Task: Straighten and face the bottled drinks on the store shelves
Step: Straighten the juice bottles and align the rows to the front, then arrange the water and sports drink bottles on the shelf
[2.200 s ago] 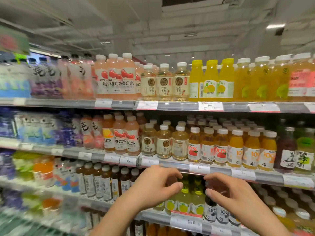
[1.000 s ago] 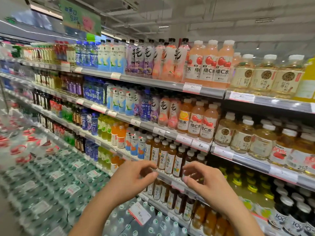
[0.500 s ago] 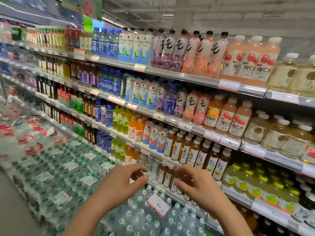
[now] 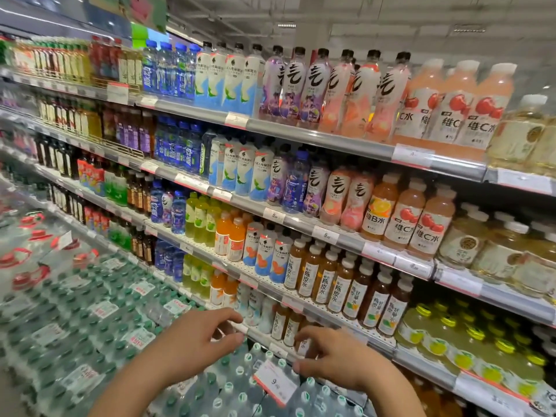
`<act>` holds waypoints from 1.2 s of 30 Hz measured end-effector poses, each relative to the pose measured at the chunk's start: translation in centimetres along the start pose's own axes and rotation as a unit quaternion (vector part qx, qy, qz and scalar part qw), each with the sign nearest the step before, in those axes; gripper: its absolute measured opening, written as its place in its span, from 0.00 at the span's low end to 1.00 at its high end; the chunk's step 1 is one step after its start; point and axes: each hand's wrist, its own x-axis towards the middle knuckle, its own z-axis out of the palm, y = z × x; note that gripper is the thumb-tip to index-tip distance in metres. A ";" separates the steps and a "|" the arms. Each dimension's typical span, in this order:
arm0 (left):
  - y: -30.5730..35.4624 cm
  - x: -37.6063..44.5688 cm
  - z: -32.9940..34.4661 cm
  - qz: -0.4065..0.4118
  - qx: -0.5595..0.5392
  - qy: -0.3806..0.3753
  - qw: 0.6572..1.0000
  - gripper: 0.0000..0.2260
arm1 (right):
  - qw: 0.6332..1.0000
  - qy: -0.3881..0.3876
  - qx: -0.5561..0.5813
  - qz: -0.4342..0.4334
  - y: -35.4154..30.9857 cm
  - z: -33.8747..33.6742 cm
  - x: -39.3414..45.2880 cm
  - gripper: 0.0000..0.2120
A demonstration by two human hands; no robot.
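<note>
Left hand: the left hand (image 4: 192, 341) is raised before the lower shelf, fingers loosely curved, holding nothing.
Right hand: the right hand (image 4: 337, 356) is held out beside it, fingers relaxed and spread, gripping nothing; its fingertips lie near the brown tea bottles with white caps and pale labels (image 4: 285, 325) on the low tier, contact not clear through the blur.
Task items: those brown bottles stand just beyond both hands, behind the grey metal shelf edge (image 4: 304, 310); a matching row stands one tier up.
Nearby: shrink-wrapped packs of green-capped water bottles (image 4: 99, 320) are stacked below, with a white price card edged in red (image 4: 275, 382) standing on them.
Step in hand: probably reaching for the low brown row.
Technique: take each bottle at the shoulder, turn label outward, draw flush to the edge; keep wrists above the price card.
</note>
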 end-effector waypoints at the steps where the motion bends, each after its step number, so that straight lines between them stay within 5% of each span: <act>1: -0.3 0.9 0.0 -0.002 0.013 -0.010 1.000 0.19 | 1.000 0.000 -0.001 0.006 0.4 0.0 1.1 0.30; 17: -2.1 17.9 -3.6 0.025 0.109 -0.046 0.993 0.22 | 0.992 0.099 0.068 -0.046 4.0 -6.9 13.6 0.26; 27: -3.5 30.6 -5.6 0.139 0.145 0.062 0.978 0.29 | 0.978 0.200 0.061 -0.012 3.5 -10.8 16.4 0.21; 36: -8.5 38.9 -6.3 0.134 0.223 0.036 0.965 0.36 | 0.928 0.373 -0.010 -0.017 -3.0 -16.5 22.7 0.26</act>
